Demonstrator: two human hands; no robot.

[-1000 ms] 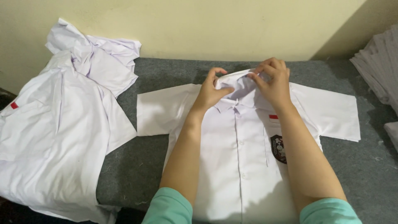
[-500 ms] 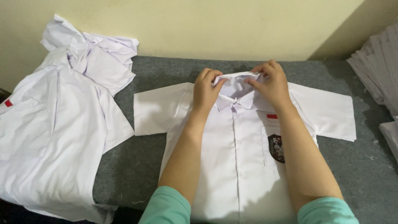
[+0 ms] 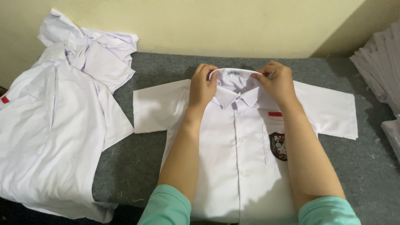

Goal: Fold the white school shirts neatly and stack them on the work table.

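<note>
A white short-sleeved shirt (image 3: 237,150) lies front-up and buttoned on the grey felt table (image 3: 358,166), sleeves spread to both sides. It has a dark badge on the chest pocket and a small red strip above it. My left hand (image 3: 203,85) grips the left side of the shirt's collar (image 3: 235,83). My right hand (image 3: 278,81) pinches the collar's right side. The collar stands up in a loop between the two hands.
A heap of loose white shirts (image 3: 54,125) covers the table's left end and hangs over its front edge. A stack of folded white cloth (image 3: 381,71) sits at the far right. A cream wall (image 3: 233,25) runs behind the table.
My hands have moved apart along the collar, from its middle to its two sides, and the collar now stands open and rounded. The shirt itself lies where it did.
</note>
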